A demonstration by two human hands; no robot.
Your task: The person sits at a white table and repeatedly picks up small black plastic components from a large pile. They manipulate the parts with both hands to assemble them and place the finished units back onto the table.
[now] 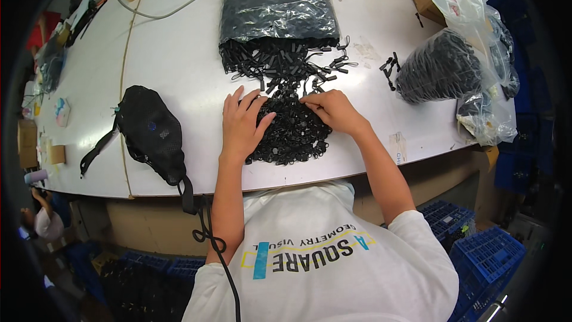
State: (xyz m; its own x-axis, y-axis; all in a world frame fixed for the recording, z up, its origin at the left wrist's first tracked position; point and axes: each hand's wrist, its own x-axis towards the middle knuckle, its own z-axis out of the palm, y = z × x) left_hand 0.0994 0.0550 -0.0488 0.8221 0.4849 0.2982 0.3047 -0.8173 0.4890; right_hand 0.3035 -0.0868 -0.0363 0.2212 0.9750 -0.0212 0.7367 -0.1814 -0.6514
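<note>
A heap of small black plastic pieces (289,143) lies on the white table in front of me. My left hand (243,124) rests at the heap's left edge, open, with its fingers apart. At the heap's upper right, my right hand (336,110) is closed, thumb and fingertips pressed together at the black pieces. Whatever is in that pinch is too small to make out. Just beyond the hands, black cord-loop pulls (271,62) spill from a clear plastic bag (280,15) filled with more of them.
A black mesh pouch (149,131) with a strap and cord lies to the left. Stuffed clear bags (441,65) stand on the right, with a few loose pulls (390,70) beside them. A grey cable (161,16) crosses the far side. Blue crates (485,262) are below, right.
</note>
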